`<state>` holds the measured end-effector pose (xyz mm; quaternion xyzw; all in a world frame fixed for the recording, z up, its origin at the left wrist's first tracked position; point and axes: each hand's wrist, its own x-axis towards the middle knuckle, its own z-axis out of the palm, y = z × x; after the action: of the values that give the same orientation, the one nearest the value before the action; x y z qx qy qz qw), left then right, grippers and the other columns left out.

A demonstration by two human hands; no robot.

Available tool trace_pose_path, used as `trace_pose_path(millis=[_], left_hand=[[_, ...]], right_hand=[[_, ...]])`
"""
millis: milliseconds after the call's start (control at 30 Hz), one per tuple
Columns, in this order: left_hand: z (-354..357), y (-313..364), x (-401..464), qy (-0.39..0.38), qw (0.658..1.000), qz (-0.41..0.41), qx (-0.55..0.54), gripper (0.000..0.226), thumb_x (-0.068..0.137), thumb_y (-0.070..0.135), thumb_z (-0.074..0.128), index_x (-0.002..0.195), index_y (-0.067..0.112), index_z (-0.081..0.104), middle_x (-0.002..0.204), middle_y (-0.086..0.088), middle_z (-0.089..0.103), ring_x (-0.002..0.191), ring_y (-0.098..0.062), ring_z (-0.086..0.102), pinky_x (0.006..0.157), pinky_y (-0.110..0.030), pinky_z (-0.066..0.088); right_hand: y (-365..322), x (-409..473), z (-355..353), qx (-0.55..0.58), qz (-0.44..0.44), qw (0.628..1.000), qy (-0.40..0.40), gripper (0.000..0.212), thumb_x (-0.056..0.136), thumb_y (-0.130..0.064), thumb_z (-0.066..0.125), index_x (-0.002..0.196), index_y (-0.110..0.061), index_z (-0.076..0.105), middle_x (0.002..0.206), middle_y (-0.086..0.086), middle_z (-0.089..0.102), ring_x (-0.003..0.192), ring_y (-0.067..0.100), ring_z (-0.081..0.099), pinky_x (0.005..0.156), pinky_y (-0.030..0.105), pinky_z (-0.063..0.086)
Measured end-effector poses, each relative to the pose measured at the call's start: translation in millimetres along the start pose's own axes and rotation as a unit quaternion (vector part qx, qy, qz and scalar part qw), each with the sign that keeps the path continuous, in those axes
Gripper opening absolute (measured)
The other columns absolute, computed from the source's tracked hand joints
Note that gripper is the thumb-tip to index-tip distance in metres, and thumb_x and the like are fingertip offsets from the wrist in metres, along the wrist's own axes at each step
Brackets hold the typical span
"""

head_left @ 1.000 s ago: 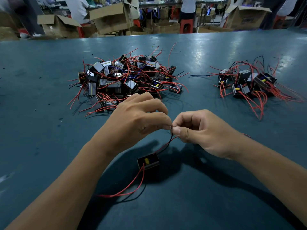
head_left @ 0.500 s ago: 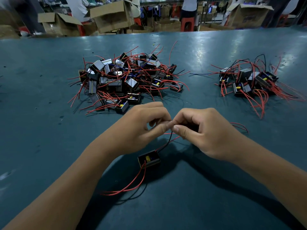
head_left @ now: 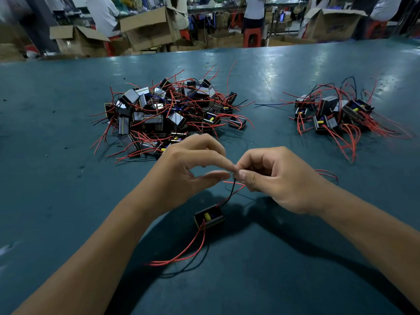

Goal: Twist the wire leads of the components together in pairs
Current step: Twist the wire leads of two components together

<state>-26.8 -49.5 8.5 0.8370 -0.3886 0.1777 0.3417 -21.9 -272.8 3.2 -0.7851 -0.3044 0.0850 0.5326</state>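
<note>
Teal matting covers the workbench (head_left: 68, 212) where a person twists wire leads in pairs, w/ one black component (head_left: 209, 216) lying at centre as the reference point. Far left & beyond the component sits the big pile (head_left: 168, 114) of parts w/ loose red leads, apparently the unworked stock. Just up-left of the component, the left hand (head_left: 181, 169) brings thumb & forefinger tips together at the lead ends, other fingers arched above. Directly above the component, a black lead and a red lead (head_left: 230, 194) rise from its body to the pinch point. Up-right of it, the right hand (head_left: 279, 178) is curled, thumb & forefinger clamped on the same leads. Far right & beyond the component, a smaller pile (head_left: 334, 114) looks like finished units. Step in hand, by the look: twisting this upper pair. Next move likely calls for holding one side firm while rolling the other, then doing the two red leads (head_left: 181, 255) trailing below-left of the component.
</note>
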Motion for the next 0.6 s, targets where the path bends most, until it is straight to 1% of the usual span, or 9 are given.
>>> trace_pose_path(millis=[100, 267, 333, 467, 600], left_hand=[[0.4, 1.6, 0.3, 0.018, 1.000, 0.017, 0.017, 0.013, 0.083, 0.016, 0.080, 0.096, 0.017, 0.079, 0.091, 0.001, 0.061, 0.084, -0.021, 0.060, 0.074, -0.032, 0.048], [-0.3, 4.0, 2.2, 0.022, 0.997, 0.051, 0.059, 0.007, 0.086, 0.024, 0.076, 0.090, 0.019, 0.080, 0.089, 0.001, 0.061, 0.079, -0.018, 0.054, 0.071, -0.029, 0.043], [-1.2, 4.1, 1.8, 0.023, 0.996, 0.053, 0.066, 0.008, 0.087, 0.024, 0.075, 0.090, 0.019, 0.080, 0.090, 0.000, 0.061, 0.080, -0.016, 0.052, 0.072, -0.028, 0.042], [-2.0, 4.3, 1.0, 0.033, 0.995, 0.062, 0.067, 0.006, 0.087, 0.021, 0.076, 0.090, 0.018, 0.080, 0.090, -0.002, 0.062, 0.080, -0.017, 0.051, 0.073, -0.025, 0.039], [-1.9, 5.5, 2.2, 0.030, 0.996, 0.062, 0.062, 0.004, 0.086, 0.020, 0.077, 0.088, 0.018, 0.080, 0.088, -0.002, 0.061, 0.078, -0.018, 0.051, 0.071, -0.027, 0.041]], right_hand=[[-1.3, -0.6, -1.7, 0.028, 0.001, 0.999, -0.021, 0.009, 0.094, -0.012, 0.063, 0.089, -0.005, 0.066, 0.060, -0.012, 0.058, 0.056, 0.001, 0.049, 0.057, 0.013, 0.040], [-3.1, -0.9, 0.1, 0.078, 0.006, 0.996, -0.046, 0.011, 0.089, -0.019, 0.063, 0.086, -0.008, 0.064, 0.060, -0.012, 0.056, 0.056, 0.001, 0.048, 0.058, 0.012, 0.040], [-3.4, -0.7, 0.5, 0.084, 0.002, 0.995, -0.047, 0.013, 0.087, -0.022, 0.062, 0.085, -0.009, 0.063, 0.060, -0.013, 0.056, 0.056, 0.000, 0.048, 0.058, 0.011, 0.040], [-2.0, -0.8, -0.1, 0.103, 0.001, 0.993, -0.050, 0.010, 0.089, -0.017, 0.063, 0.087, -0.007, 0.064, 0.059, -0.012, 0.055, 0.054, 0.000, 0.046, 0.055, 0.010, 0.038], [-0.4, -1.2, -0.4, 0.133, 0.010, 0.989, -0.063, 0.012, 0.090, -0.017, 0.063, 0.087, -0.005, 0.063, 0.059, -0.011, 0.053, 0.052, 0.001, 0.044, 0.053, 0.010, 0.037]])
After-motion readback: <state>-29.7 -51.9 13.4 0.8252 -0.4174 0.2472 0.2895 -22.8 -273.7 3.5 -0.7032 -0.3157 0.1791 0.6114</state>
